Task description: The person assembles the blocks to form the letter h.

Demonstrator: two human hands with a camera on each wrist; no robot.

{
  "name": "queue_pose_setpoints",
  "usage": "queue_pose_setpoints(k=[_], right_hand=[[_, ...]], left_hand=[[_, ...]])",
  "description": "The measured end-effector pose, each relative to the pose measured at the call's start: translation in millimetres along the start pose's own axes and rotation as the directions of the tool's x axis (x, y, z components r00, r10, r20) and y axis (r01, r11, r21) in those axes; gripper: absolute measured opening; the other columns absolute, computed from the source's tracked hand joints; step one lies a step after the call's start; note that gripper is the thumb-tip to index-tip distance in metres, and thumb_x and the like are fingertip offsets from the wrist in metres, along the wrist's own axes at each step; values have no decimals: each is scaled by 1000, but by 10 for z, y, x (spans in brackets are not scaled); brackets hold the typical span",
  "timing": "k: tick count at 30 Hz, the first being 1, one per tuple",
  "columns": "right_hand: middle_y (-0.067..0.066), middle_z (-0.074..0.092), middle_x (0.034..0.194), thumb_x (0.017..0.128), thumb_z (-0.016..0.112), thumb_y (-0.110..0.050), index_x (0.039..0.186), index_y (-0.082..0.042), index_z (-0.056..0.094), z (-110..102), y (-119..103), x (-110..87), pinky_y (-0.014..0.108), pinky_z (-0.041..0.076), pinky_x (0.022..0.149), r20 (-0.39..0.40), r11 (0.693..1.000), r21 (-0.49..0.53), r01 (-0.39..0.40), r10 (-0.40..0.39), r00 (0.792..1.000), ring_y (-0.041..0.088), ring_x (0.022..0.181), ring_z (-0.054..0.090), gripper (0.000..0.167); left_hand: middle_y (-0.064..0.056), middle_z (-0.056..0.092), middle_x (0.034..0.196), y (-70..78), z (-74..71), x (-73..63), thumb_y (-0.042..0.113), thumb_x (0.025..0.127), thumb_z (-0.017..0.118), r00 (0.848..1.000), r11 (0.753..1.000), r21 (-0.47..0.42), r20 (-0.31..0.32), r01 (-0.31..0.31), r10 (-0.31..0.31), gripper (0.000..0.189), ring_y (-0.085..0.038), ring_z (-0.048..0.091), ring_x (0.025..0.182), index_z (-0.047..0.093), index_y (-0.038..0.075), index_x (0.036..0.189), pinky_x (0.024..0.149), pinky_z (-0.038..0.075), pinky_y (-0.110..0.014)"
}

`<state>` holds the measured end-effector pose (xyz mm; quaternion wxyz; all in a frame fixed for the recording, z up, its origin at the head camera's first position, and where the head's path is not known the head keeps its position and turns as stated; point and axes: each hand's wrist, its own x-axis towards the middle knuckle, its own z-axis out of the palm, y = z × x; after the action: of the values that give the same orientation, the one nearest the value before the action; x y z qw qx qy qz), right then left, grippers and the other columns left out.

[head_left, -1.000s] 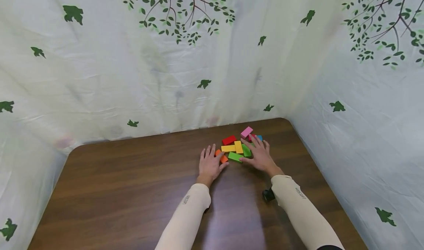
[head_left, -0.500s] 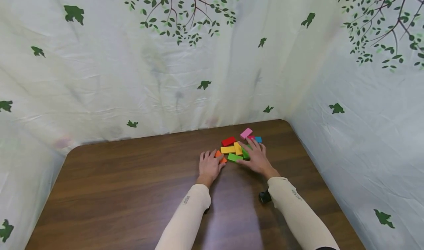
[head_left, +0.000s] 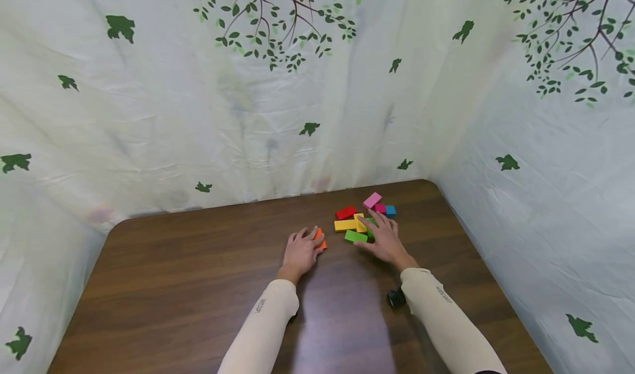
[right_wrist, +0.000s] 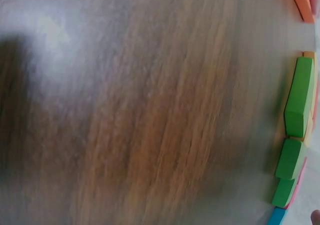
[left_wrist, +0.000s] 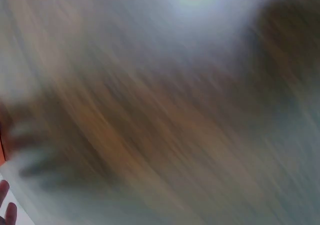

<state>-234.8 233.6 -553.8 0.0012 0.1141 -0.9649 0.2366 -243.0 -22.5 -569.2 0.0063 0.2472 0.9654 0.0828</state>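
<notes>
In the head view my left hand (head_left: pixel 300 254) pinches an orange block (head_left: pixel 321 239) between thumb and fingers, to the left of a group of coloured blocks. The right wrist view catches the same orange block (right_wrist: pixel 301 4) in its top right corner. My right hand (head_left: pixel 386 243) spreads its fingers over the group's right side, thumb at a light green block (head_left: pixel 355 236). Its fingers partly cover a darker green block (head_left: pixel 371 228) and reach by a yellow block (head_left: pixel 359 222). The left wrist view is mostly blurred, with fingertips (left_wrist: pixel 10 212) at its lower left.
Another yellow block (head_left: pixel 344 226), a red block (head_left: pixel 345 212), a pink block (head_left: pixel 372 200), a magenta block (head_left: pixel 380 208) and a blue block (head_left: pixel 390 210) lie close together. The wooden table (head_left: pixel 198 286) ends at white curtains (head_left: pixel 238 142) printed with leaves.
My left hand has closed on the orange block and drawn it left, apart from the other blocks. My right hand shifted slightly left and stays over the group.
</notes>
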Motion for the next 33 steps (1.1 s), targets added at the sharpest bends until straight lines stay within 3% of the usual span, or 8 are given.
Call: queue_pose_setpoints(k=[7,22,33], right_hand=[[18,28,154,85,68,-48,146,-18,44,39,-15,-10,62,15,108,-17,1000,12,8,-8,1000,41,140,22,72],[24,36,147,87,69,-42,139,-13,53,124,-96,-42,61,18,106,-22,998,56,0,1,1000,42,136,29,62],[23,45,139,87,71,-34,127,-10,64,240,-189,-42,62,27,106,-64,998,61,-8,12,998,41,131,36,47]], left_hand=[[-3,50,144,-267,-59,-211,36,94,60,999,998,-68,-36,-4,1,39,-34,44,130,64,22,129,101,33,-51],[-1,60,133,-644,-37,-727,35,86,68,984,992,-127,-175,2,-25,29,-33,54,118,75,21,110,97,37,-50],[-2,64,127,-900,-58,-1197,33,79,76,964,976,-209,-240,66,-116,27,-35,56,116,78,17,100,97,37,-50]])
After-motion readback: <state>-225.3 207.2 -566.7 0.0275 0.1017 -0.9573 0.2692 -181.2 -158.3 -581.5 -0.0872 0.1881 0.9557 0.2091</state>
